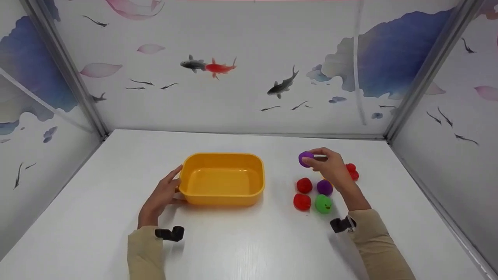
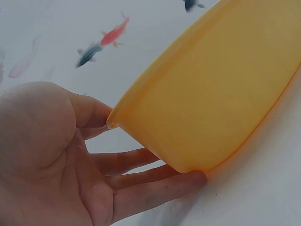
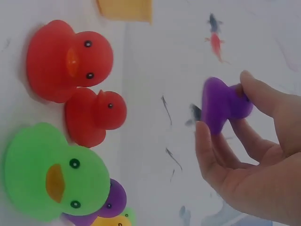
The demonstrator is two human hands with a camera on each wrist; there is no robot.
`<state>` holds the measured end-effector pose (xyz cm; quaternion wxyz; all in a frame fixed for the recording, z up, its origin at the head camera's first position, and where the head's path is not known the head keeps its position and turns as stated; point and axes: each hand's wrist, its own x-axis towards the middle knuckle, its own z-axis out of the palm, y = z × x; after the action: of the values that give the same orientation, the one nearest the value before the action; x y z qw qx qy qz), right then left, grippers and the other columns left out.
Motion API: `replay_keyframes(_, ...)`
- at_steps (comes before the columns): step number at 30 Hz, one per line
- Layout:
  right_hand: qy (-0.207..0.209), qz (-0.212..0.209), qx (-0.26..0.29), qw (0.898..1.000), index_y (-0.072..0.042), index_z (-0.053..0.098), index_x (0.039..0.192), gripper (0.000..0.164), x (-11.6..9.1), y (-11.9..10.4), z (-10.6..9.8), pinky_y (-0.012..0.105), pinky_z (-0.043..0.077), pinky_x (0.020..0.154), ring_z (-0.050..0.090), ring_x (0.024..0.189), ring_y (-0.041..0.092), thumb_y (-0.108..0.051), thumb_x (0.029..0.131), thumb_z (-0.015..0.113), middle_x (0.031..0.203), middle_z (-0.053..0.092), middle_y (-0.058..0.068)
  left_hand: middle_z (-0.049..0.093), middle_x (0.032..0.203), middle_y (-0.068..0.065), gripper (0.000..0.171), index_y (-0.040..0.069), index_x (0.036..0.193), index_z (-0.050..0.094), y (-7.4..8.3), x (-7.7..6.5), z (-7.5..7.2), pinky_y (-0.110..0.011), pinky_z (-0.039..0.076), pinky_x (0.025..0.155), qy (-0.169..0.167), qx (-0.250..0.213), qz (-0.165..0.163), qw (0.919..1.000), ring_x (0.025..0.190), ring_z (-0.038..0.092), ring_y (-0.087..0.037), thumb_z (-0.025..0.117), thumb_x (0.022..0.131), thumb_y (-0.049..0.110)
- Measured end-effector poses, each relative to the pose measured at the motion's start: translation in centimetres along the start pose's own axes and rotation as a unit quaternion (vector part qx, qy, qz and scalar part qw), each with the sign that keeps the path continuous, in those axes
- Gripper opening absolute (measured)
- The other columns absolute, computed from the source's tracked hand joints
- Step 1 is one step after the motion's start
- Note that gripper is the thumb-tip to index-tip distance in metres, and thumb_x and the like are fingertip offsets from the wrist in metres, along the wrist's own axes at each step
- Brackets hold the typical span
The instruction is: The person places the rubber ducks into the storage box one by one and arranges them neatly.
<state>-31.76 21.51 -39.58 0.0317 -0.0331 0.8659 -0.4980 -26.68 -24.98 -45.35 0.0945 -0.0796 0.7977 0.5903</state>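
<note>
Your right hand (image 1: 328, 165) has its thumb and fingers clamped on a purple duck (image 1: 306, 158), held above the bench (image 1: 233, 245) in its right half, toward the far edge. Your left hand (image 1: 164, 194) is at the left end of the yellow tub (image 1: 223, 200): the thumb touches the rim, and the other fingers lie spread and fairly straight against the outside, low down. The tub sits upright, a little left of the middle of the bench's far edge.

Between your right hand and the bench's near edge, two red ducks (image 1: 302, 202) lie next to a second purple one (image 1: 324, 188) and a green duck (image 1: 323, 204). Part of a yellow toy (image 3: 113, 221) shows beside that second purple duck. Something red (image 1: 351, 171) lies past your right wrist, toward the bench's right edge.
</note>
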Motion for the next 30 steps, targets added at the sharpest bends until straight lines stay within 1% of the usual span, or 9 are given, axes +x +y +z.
replay_keyframes(2,0.010,-0.010,0.011,1.000,-0.007,0.053,0.138,0.062,0.5,-0.3,0.6,0.044,0.053,0.106,0.062,0.121,0.034,-0.045,0.092,0.070,0.140,0.058,0.019,0.047,0.151,-0.019,0.058,0.031,0.162,0.015,0.0,0.0,0.0,-0.041,0.057,0.099,0.000,0.002,0.001,1.0000,0.116,0.060,-0.028,0.035,0.108,0.027)
replay_keyframes(7,0.008,-0.002,0.009,1.000,-0.009,0.053,0.138,0.059,1.8,-1.4,1.9,0.041,0.054,0.104,0.064,0.122,0.033,-0.042,0.092,0.071,0.142,0.056,0.018,0.045,0.153,-0.018,0.058,0.032,0.162,0.016,-0.1,0.0,0.1,-0.043,0.056,0.101,0.001,0.007,0.000,1.0000,0.119,0.058,-0.029,0.036,0.108,0.030)
replay_keyframes(10,0.001,0.002,0.007,1.000,-0.008,0.054,0.137,0.056,2.4,-2.3,2.9,0.043,0.053,0.105,0.065,0.120,0.033,-0.037,0.092,0.072,0.141,0.056,0.017,0.046,0.152,-0.018,0.057,0.032,0.161,0.017,-0.3,0.0,0.0,-0.042,0.057,0.100,0.002,0.006,0.000,1.0000,0.120,0.058,-0.029,0.037,0.108,0.032)
replay_keyframes(13,-0.005,-0.001,0.003,1.000,-0.008,0.055,0.135,0.054,2.8,-3.3,4.1,0.044,0.053,0.106,0.065,0.119,0.033,-0.034,0.091,0.074,0.139,0.057,0.017,0.045,0.152,-0.018,0.056,0.033,0.161,0.018,-0.3,0.0,0.0,-0.041,0.058,0.098,0.004,-0.003,0.001,1.0000,0.120,0.058,-0.029,0.036,0.108,0.031)
replay_keyframes(17,-0.026,0.010,-0.011,1.000,-0.011,0.057,0.131,0.050,3.0,-4.3,6.2,0.043,0.053,0.106,0.064,0.118,0.030,-0.032,0.090,0.075,0.135,0.058,0.014,0.043,0.153,-0.019,0.056,0.032,0.161,0.019,-0.4,0.0,0.0,-0.041,0.059,0.096,0.002,-0.013,0.005,0.9999,0.120,0.058,-0.029,0.035,0.108,0.029)
replay_keyframes(19,-0.038,0.016,-0.010,0.999,-0.011,0.058,0.129,0.047,3.1,-4.8,7.4,0.041,0.054,0.104,0.064,0.117,0.028,-0.030,0.090,0.076,0.132,0.060,0.012,0.043,0.152,-0.019,0.056,0.032,0.161,0.019,-0.4,0.0,0.0,-0.040,0.059,0.096,0.003,-0.011,0.004,0.9999,0.118,0.058,-0.029,0.035,0.108,0.030)
replay_keyframes(21,-0.047,0.016,-0.004,0.999,-0.011,0.060,0.126,0.043,3.2,-5.4,8.5,0.039,0.056,0.102,0.066,0.115,0.026,-0.028,0.089,0.076,0.128,0.062,0.011,0.044,0.152,-0.019,0.056,0.033,0.161,0.019,-0.4,0.1,0.1,-0.040,0.059,0.096,0.004,-0.011,0.002,0.9999,0.118,0.058,-0.028,0.036,0.108,0.031)
replay_keyframes(25,-0.069,0.009,0.026,0.997,-0.010,0.062,0.123,0.040,3.4,-6.6,10.4,0.037,0.057,0.100,0.068,0.112,0.024,-0.024,0.089,0.077,0.124,0.065,0.010,0.046,0.152,-0.018,0.056,0.033,0.161,0.020,-0.4,0.2,0.3,-0.040,0.059,0.097,0.007,-0.009,0.000,0.9999,0.119,0.058,-0.028,0.036,0.107,0.032)
replay_keyframes(30,-0.099,0.012,0.048,0.994,-0.006,0.063,0.120,0.036,3.7,-8.3,13.0,0.038,0.057,0.099,0.071,0.107,0.023,-0.020,0.089,0.076,0.120,0.066,0.012,0.048,0.149,-0.018,0.056,0.034,0.161,0.020,-0.4,0.1,0.1,-0.040,0.059,0.096,0.009,-0.009,0.001,0.9999,0.115,0.059,-0.027,0.037,0.107,0.032)
